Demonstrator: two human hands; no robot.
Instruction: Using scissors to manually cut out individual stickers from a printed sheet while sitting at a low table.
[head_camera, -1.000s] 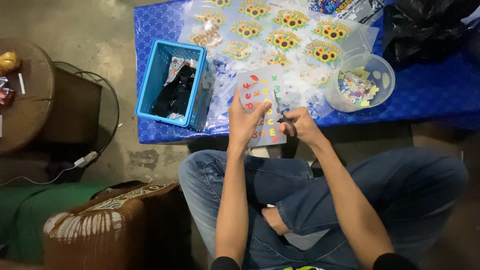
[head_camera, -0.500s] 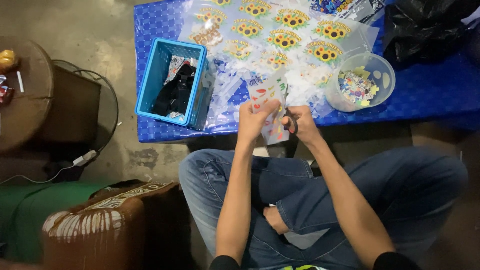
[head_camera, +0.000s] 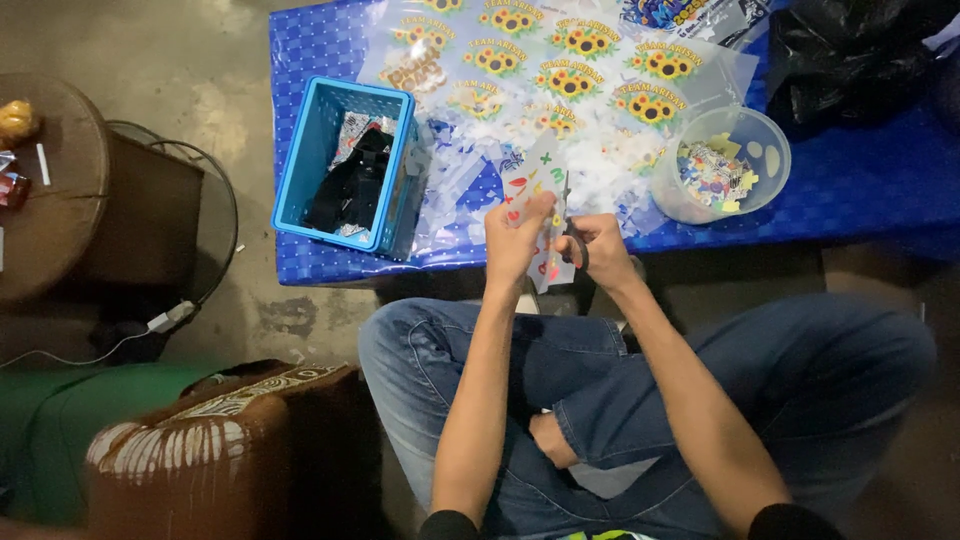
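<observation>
My left hand (head_camera: 517, 237) holds a white sticker sheet (head_camera: 537, 172) printed with small coloured shapes, upright above the near edge of the blue table (head_camera: 850, 180). My right hand (head_camera: 598, 248) grips black-handled scissors (head_camera: 567, 222) whose blades cut upward into the sheet. Both hands hover over my crossed legs in blue jeans. Behind them on the table lie clear sheets of sunflower stickers (head_camera: 580, 60) and white paper scraps.
A blue plastic basket (head_camera: 300, 170) with dark items stands at the table's left. A clear round bowl (head_camera: 775, 165) holds cut colourful pieces at right. A black plastic bag (head_camera: 850, 50) is at the far right. A brown stool (head_camera: 60, 190) and cable sit left.
The sheet has turned from flat and facing me to nearly edge-on and upright. The scissors have moved up into it. Both hands have shifted slightly left.
</observation>
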